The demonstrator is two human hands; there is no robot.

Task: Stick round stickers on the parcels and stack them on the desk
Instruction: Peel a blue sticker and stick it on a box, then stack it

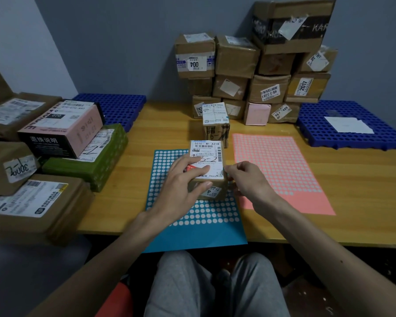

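A small brown parcel [212, 177] with a white shipping label stands on the blue sticker sheet [199, 213] at the desk's front middle. My left hand [183, 181] lies on it, fingers straight across the label and thumb against the front face. My right hand [247, 179] is at the parcel's upper right edge, fingers curled, thumb and forefinger tips together against the corner. No sticker shows between them. A pink sticker sheet [281, 170] lies to the right. Another small parcel [216, 124] stands just behind. Stacked parcels [254, 74] rise against the back wall.
More parcels [55, 143] are piled at the left, among them a pink-and-black box and a green one. Blue perforated mats lie at the back left [119, 106] and at the right [343, 126], the right one bearing white paper. The desk's front edge [329, 243] is near my knees.
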